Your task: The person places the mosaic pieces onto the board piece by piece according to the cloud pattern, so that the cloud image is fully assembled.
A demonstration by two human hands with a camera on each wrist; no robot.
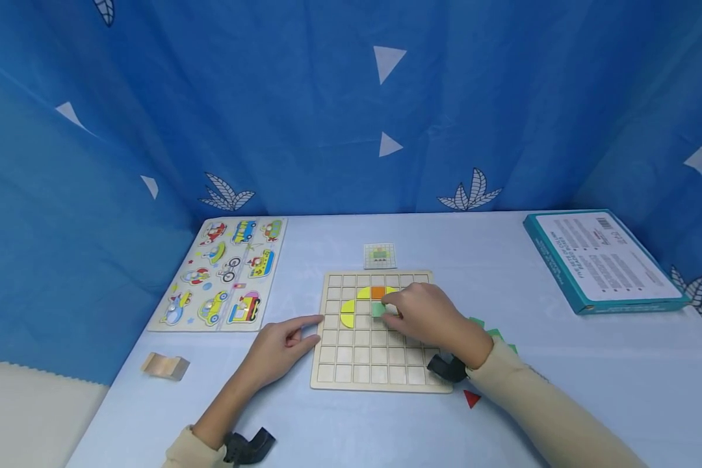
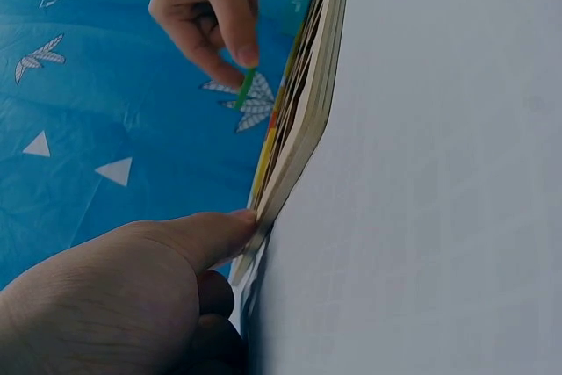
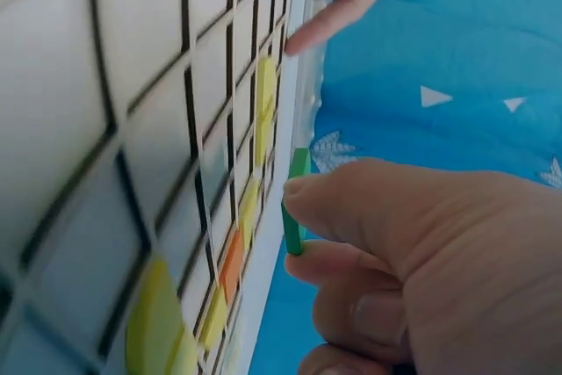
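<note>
I count one wooden grid board [image 1: 380, 364] lying flat on the pale blue tabletop [image 1: 561, 338], a square tray split into small square cells by thin raised ribs. In its upper rows sit a few thin flat tiles: one orange square [image 1: 377, 292], and yellow curved pieces [image 1: 348, 313], at least two of them, forming an arc to its left.

My right hand [image 1: 427, 318] is over the board, and its fingers [image 3: 351, 195] pinch one green tile [image 1: 377, 310], a thin flat piece held on edge just above the cells below the orange square; the right wrist view shows the thumb and forefinger clamped on its edge. My left hand [image 1: 281, 348] rests on the tabletop at the board's left edge, its forefinger straight and touching the wooden rim, the other fingers loosely curled and holding nothing.

Just beyond the board lies one small square card [image 1: 380, 255] printed with a grid pattern. To the left is one long wooden puzzle board [image 1: 222, 276] with painted vehicles, nine by my count. One small plain wooden block [image 1: 165, 366] sits near the front left. One flat teal box [image 1: 605, 260] lies far right. Beside my right wrist are one red triangle [image 1: 471, 398] and some green pieces [image 1: 494, 333], partly hidden.
</note>
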